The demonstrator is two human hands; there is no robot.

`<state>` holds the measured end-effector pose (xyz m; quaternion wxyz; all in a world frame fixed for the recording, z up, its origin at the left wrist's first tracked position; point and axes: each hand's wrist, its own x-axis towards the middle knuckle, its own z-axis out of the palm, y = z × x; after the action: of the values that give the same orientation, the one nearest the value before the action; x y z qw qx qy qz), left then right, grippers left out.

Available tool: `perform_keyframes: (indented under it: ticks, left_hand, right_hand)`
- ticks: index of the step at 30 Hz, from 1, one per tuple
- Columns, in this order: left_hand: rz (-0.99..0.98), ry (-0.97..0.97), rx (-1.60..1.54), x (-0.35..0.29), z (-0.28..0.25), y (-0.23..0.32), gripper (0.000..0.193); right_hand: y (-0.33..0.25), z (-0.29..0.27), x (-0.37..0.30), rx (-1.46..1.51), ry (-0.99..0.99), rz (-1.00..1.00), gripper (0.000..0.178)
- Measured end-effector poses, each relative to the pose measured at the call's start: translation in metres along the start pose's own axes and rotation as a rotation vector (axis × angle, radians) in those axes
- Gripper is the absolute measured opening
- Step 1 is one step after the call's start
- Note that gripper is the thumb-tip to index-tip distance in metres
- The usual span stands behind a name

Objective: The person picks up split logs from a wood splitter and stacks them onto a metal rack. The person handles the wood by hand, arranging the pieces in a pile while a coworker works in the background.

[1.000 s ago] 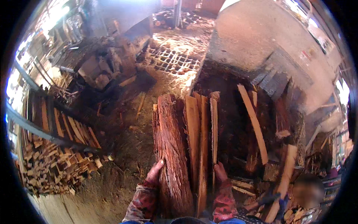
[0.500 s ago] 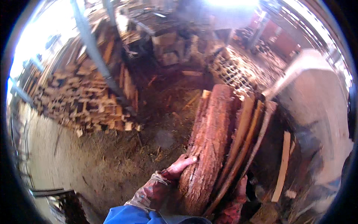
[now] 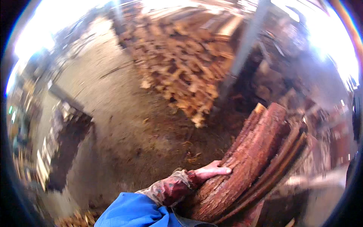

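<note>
The left hand (image 3: pixel 212 171) grips a bundle of bark-covered wood (image 3: pixel 247 166), thumb on top, slanting above the near right corner of the floor (image 3: pixel 121 125). A large, blurred timber stack (image 3: pixel 181 62) stands toward the floor's far edge beside a grey post (image 3: pixel 246 45); a smaller stack (image 3: pixel 70 145) stands near its left edge.

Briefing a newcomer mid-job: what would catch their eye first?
First, the reddish bark-covered wood slabs at lower right, with the left hand against their left side. Then the wood stack at upper centre, cut ends showing, and the blue clothing at the bottom, left of centre.
</note>
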<state>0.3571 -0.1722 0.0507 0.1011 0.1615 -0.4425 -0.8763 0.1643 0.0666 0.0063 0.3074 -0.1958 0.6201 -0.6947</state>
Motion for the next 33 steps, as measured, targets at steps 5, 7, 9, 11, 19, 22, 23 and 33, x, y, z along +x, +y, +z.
perform_keyframes:
  ticks: [5, 7, 9, 11, 19, 22, 23, 33]
  left_hand:
    - [0.131, 0.169, -0.046, -0.039, 0.034, 0.009, 0.090]
    - [0.228, 0.218, -0.093, -0.045, 0.048, 0.006, 0.090]
    - [0.328, 0.271, -0.101, -0.044, 0.056, -0.003, 0.090]
    - [0.411, 0.376, -0.106, -0.045, 0.066, -0.006, 0.089]
    - [0.596, 0.737, -0.168, -0.031, 0.107, -0.026, 0.087]
    - [0.621, 0.704, -0.121, 0.003, 0.089, -0.002, 0.081]
    - [0.632, 0.791, -0.143, -0.002, 0.099, -0.009, 0.081]
    - [0.775, 1.113, -0.178, 0.000, 0.087, -0.025, 0.076]
  right_hand:
    - [-0.021, -0.005, 0.028, 0.017, -0.225, 0.045, 0.053]
    - [-0.032, -0.001, 0.047, 0.011, -0.326, 0.051, 0.053]
    - [-0.042, 0.001, 0.067, 0.010, -0.425, 0.050, 0.053]
    - [-0.056, 0.008, 0.093, 0.005, -0.525, 0.064, 0.053]
    - [-0.058, 0.034, 0.195, 0.024, -0.938, 0.183, 0.053]
    - [-0.071, 0.044, 0.230, 0.081, -0.953, 0.118, 0.053]
    - [-0.063, 0.043, 0.231, 0.076, -1.002, 0.162, 0.053]
    - [-0.038, 0.141, 0.277, 0.125, -1.386, 0.341, 0.057]
